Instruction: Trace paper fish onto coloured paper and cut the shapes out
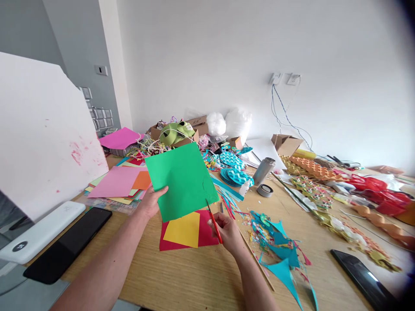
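My left hand grips the left edge of a green sheet of paper, thumb on top, holding it up off the table. A thin curved line shows near the sheet's lower right corner. In my right hand is a pair of scissors with red handles. The blades point up and meet the sheet's lower right edge in this view; whether they are cutting I cannot tell. Below the green sheet, a yellow sheet lies on a red sheet on the table.
Pink paper tops a pile at left, near a black phone and a white power bank. Blue scraps and a wooden stick lie at right. Behind them stand a metal flask and a tape roll.
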Demonstrator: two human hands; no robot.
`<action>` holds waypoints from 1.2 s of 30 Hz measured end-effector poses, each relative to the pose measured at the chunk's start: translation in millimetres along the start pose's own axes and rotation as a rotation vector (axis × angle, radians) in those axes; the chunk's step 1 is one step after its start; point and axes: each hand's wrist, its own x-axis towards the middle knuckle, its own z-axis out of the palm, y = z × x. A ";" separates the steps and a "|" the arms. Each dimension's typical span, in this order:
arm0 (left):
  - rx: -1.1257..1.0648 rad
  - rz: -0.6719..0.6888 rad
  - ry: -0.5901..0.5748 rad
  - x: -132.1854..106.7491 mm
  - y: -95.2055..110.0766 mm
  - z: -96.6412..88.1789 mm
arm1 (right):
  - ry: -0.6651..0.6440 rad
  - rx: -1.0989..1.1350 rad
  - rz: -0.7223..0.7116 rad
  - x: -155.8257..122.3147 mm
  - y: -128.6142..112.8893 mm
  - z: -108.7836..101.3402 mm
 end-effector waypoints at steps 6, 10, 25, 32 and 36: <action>0.022 -0.018 0.001 -0.4 0.1 0.8 | 0.006 -0.037 -0.010 0.7 3.1 -1.5; 0.042 0.006 -0.003 -0.1 -0.1 0.5 | -0.012 -0.029 -0.015 -0.1 1.6 -1.7; 0.086 0.060 -0.003 2.3 -5.1 -2.2 | -0.009 0.019 -0.008 0.4 -0.9 -0.2; 0.094 0.072 -0.014 1.6 -5.0 -1.8 | 0.009 0.023 0.013 -0.9 -5.9 0.0; 0.094 0.078 -0.016 1.5 -5.7 -1.5 | -0.003 -0.018 -0.013 -1.2 -3.9 -1.5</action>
